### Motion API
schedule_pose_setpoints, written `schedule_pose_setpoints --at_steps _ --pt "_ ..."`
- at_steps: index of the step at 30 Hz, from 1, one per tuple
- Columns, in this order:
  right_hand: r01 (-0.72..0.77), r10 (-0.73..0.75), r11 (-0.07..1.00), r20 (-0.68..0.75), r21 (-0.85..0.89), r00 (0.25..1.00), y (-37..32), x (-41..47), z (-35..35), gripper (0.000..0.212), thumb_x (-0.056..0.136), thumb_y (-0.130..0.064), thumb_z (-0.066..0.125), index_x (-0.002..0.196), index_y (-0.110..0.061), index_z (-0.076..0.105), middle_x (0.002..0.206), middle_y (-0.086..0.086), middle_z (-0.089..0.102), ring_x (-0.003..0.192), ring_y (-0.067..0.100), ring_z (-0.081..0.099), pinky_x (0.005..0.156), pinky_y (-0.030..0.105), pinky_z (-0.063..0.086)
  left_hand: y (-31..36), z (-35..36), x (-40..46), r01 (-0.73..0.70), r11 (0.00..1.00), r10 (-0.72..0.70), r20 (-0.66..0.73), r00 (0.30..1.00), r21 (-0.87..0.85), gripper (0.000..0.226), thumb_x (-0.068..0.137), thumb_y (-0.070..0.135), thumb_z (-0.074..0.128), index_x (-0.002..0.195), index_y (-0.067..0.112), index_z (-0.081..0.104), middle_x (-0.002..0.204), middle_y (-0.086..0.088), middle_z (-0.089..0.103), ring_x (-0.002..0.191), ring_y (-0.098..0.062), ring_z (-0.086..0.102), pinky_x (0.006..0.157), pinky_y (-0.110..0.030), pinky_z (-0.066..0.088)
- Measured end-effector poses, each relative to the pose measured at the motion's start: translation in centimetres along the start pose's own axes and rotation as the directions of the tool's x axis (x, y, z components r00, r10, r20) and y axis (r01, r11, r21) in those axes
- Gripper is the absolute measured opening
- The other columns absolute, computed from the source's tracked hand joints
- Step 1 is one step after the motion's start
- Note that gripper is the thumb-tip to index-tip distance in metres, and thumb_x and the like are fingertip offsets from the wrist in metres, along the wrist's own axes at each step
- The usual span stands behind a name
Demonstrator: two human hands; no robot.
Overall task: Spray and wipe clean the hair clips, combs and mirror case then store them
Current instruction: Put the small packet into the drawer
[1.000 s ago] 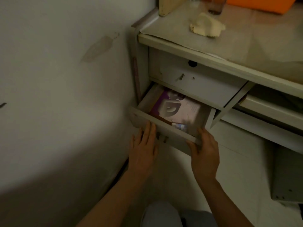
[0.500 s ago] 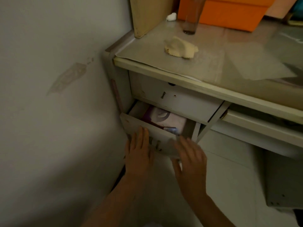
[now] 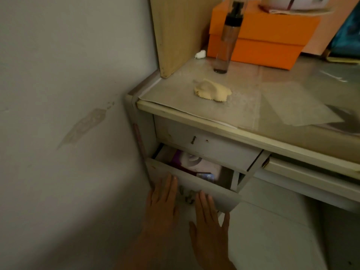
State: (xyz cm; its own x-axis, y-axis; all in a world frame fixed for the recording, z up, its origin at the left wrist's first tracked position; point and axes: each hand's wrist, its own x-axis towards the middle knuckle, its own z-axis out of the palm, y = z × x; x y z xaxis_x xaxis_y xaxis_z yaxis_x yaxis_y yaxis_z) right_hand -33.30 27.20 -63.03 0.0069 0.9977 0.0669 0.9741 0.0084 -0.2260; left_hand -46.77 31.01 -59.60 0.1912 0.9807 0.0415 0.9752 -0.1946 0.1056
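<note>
Pressing flat against the front of the lower drawer (image 3: 196, 189), the left hand (image 3: 162, 201) and right hand (image 3: 209, 217) both lie open with straight fingers, gripping nothing. This looks like the storing step: a pale, purple-edged case (image 3: 191, 162) lies inside, though I cannot tell what it is. Next, an even push should shut it; the cloth (image 3: 212, 91) and spray bottle (image 3: 227, 41) stay on the surface (image 3: 272, 102).

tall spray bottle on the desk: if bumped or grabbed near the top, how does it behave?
The spray bottle is tall and narrow on a small base, so it probably tips easily if pushed high. It looks clear and mostly empty, so likely light. Its smooth round body could roll if it falls and slip in a loose grip.
</note>
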Motion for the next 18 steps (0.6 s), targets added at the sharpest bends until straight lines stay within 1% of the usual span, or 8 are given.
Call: schedule_pose_setpoints --at_steps 3,7,10,11,12,14,15,18 --pt "0.002 -0.003 0.999 -0.014 -0.036 1.000 0.6 1.1 0.6 0.102 0.035 -0.035 0.094 0.128 -0.013 0.060 0.137 0.004 0.055 0.129 0.020 0.047 0.085 0.063 0.045 0.1 -0.3 1.2 0.004 1.000 -0.005 0.060 0.998 0.010 0.059 0.076 0.032 0.035 0.121 0.010 0.066 0.128 -0.011 0.061 0.109 -0.034 0.063 0.076 -0.048 0.056" --pt "-0.010 0.009 0.999 -0.017 -0.034 1.000 1.1 2.5 0.8 0.104 0.036 -0.032 0.093 0.131 -0.014 0.058 0.139 0.004 0.053 0.131 0.020 0.044 0.087 0.060 0.045 0.2 -0.7 2.5 -0.036 0.999 0.039 0.086 0.996 -0.036 0.058 0.077 0.031 0.034 0.121 0.009 0.065 0.130 -0.012 0.060 0.111 -0.037 0.062 0.077 -0.047 0.056" --pt "-0.023 0.023 0.999 -0.010 -0.028 1.000 1.3 3.6 0.8 0.102 0.036 -0.032 0.094 0.130 -0.013 0.059 0.138 0.004 0.055 0.124 0.023 0.054 0.081 0.059 0.050 0.1 -0.8 3.7 -0.039 0.998 0.043 0.081 0.996 -0.056 0.057 0.079 0.034 0.041 0.127 0.010 0.061 0.135 -0.011 0.055 0.116 -0.035 0.059 0.083 -0.046 0.055" --pt "-0.031 0.030 0.999 -0.011 -0.025 0.999 1.3 4.0 0.7 0.102 0.037 -0.032 0.094 0.130 -0.013 0.059 0.138 0.003 0.054 0.123 0.024 0.055 0.081 0.059 0.051 0.1 -0.6 4.3 -0.037 0.997 0.042 0.076 0.996 -0.067 0.059 0.081 0.033 0.048 0.136 0.011 0.051 0.144 -0.011 0.045 0.124 -0.035 0.053 0.091 -0.047 0.051" --pt "-0.039 0.039 0.999 -0.010 -0.022 0.999 1.4 4.4 0.6 0.100 0.040 -0.032 0.094 0.131 -0.014 0.057 0.139 0.003 0.053 0.123 0.024 0.054 0.081 0.059 0.052 -0.1 -0.5 4.8 -0.038 0.997 0.044 0.093 0.995 -0.062 0.069 0.086 0.032 0.052 0.148 0.014 0.028 0.156 -0.010 0.022 0.136 -0.035 0.038 0.105 -0.047 0.040" --pt "-0.061 0.061 0.998 -0.008 -0.009 0.998 1.4 5.0 0.5 0.095 0.049 -0.030 0.092 0.135 -0.015 0.053 0.144 0.000 0.045 0.128 0.023 0.050 0.085 0.059 0.051 -0.6 0.8 5.8 -0.054 0.998 0.060 0.144 0.988 -0.042 0.079 0.096 0.032 0.039 0.142 0.026 -0.025 0.150 0.001 -0.032 0.148 -0.026 -0.002 0.118 -0.042 0.006" --pt "-0.080 0.080 0.997 0.002 -0.007 0.997 1.4 5.3 0.4 0.092 0.054 -0.030 0.090 0.137 -0.016 0.051 0.146 -0.001 0.040 0.130 0.023 0.047 0.087 0.058 0.050 -0.6 1.1 6.2 -0.059 0.998 0.064 0.155 0.986 -0.036 0.078 0.098 0.032 0.034 0.135 0.029 -0.034 0.143 0.004 -0.043 0.147 -0.023 -0.010 0.118 -0.040 -0.002" --pt "-0.081 0.081 0.997 0.021 -0.008 0.996 1.7 6.3 0.4 0.090 0.071 -0.032 0.081 0.146 -0.020 0.034 0.154 -0.003 0.028 0.140 0.022 0.030 0.098 0.059 0.041 -0.4 1.4 7.0 -0.085 0.996 0.087 0.119 0.989 -0.023 0.075 0.099 0.032 0.030 0.132 0.031 -0.038 0.143 0.006 -0.044 0.147 -0.021 -0.011 0.117 -0.040 -0.005"
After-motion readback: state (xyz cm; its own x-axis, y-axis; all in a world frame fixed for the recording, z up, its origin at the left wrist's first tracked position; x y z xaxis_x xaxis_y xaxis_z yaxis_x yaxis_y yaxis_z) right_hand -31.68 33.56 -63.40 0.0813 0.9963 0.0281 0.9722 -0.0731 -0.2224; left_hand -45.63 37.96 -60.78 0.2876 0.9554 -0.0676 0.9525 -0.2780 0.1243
